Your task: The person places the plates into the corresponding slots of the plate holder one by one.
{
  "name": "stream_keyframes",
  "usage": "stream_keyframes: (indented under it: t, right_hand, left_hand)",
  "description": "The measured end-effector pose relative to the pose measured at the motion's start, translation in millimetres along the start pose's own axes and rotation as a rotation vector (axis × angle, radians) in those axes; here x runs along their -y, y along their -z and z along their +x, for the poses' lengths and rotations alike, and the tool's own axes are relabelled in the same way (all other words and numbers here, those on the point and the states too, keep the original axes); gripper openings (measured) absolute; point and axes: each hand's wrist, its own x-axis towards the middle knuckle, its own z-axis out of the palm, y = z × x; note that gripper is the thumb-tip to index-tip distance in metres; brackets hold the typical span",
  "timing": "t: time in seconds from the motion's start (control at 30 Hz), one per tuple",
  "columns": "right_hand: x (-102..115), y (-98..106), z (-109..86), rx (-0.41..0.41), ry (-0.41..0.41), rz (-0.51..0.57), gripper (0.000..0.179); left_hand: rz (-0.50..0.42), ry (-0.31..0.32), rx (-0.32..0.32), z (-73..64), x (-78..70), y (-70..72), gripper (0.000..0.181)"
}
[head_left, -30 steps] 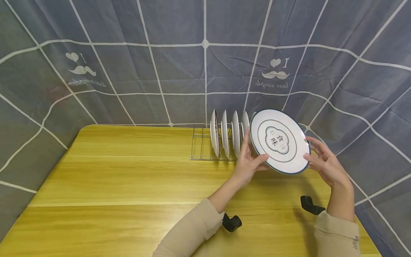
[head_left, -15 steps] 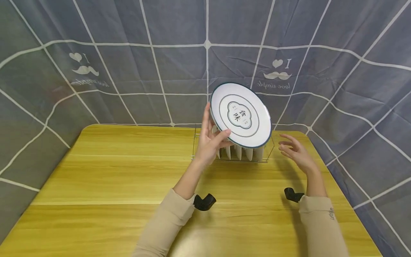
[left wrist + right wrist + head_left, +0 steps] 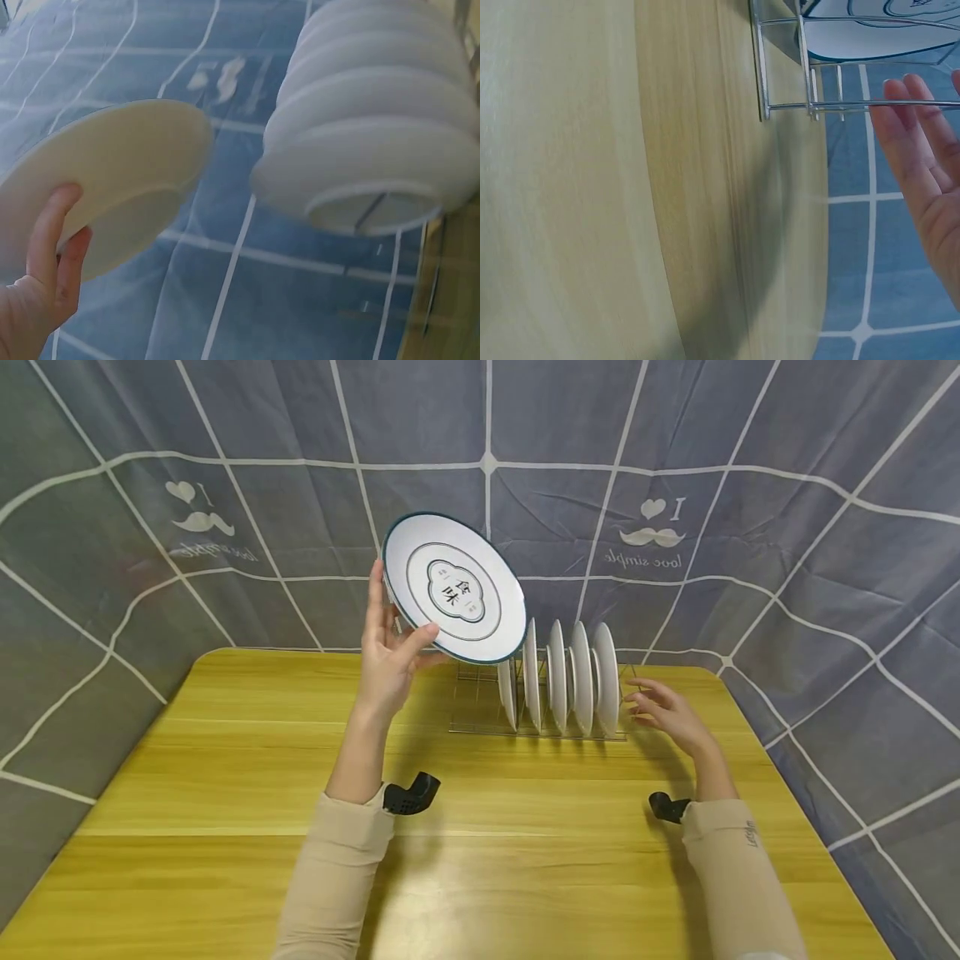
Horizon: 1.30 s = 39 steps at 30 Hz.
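A white plate (image 3: 453,589) with a dark blue-green rim and printed characters is held up, tilted, by my left hand (image 3: 386,664). The thumb lies on its front face and the fingers support the back, as the left wrist view shows on the plate's underside (image 3: 142,142). Lower and to the right, several white plates (image 3: 581,681) stand on edge in a wire dish rack (image 3: 480,732). At the rack's right end is my right hand (image 3: 675,714), its fingers extended. In the right wrist view its fingertips (image 3: 889,112) are right at the rack's wire (image 3: 836,106).
A yellow wood-grain table (image 3: 247,760) carries the rack near its back edge. Grey-blue curtains (image 3: 420,427) with white lines surround the table at the back and sides. Black wrist mounts (image 3: 411,793) stick out from both sleeves.
My left hand has carried the plate leftward and up, from right of the rack to its upper left. My right hand has let go of the plate and moved to the rack's right end.
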Motion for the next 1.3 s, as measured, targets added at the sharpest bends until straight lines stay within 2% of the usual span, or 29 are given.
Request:
stream_keyframes:
  t: [0.13,0.23,0.37,0.43,0.57,0.77,0.97,1.13,1.3]
  right_hand:
    - [-2.3,0.5,1.4,0.005,-0.014,0.009,0.046]
    - [-2.4,0.9,1.7,0.008,-0.016,0.020,0.046]
    - [-1.6,1.0,1.6,0.011,-0.017,0.041,0.044]
    - [-1.6,1.2,1.5,0.008,-0.021,0.053,0.044]
    - [-0.5,0.6,1.3,0.005,-0.030,0.075,0.044]
    - [1.4,0.3,1.6,0.008,-0.052,0.080,0.047]
    - [3.2,0.0,1.8,0.012,-0.067,0.062,0.047]
    - [3.5,-0.1,1.7,0.004,-0.078,0.065,0.047]
    - [2.8,-0.2,2.1,-0.001,-0.079,0.065,0.048]
  left_hand:
    - [0.121,-0.002,-0.004,0.5,-7.0,14.6,0.091]
    - [0.264,0.006,0.014,-0.2,-7.8,22.8,0.089]
    - [0.431,0.023,0.063,-0.8,-0.3,28.8,0.088]
    - [0.483,0.041,0.092,-1.2,6.5,29.8,0.087]
    - [0.520,0.095,0.129,-1.7,21.4,28.9,0.086]
    - [0.573,0.136,0.165,-2.1,40.5,21.5,0.085]
    - [0.644,0.161,0.210,-4.0,50.2,12.0,0.082]
    - [0.710,0.099,0.220,-5.9,58.7,3.9,0.081]
    - [0.785,0.039,0.218,-11.6,73.1,-0.2,0.081]
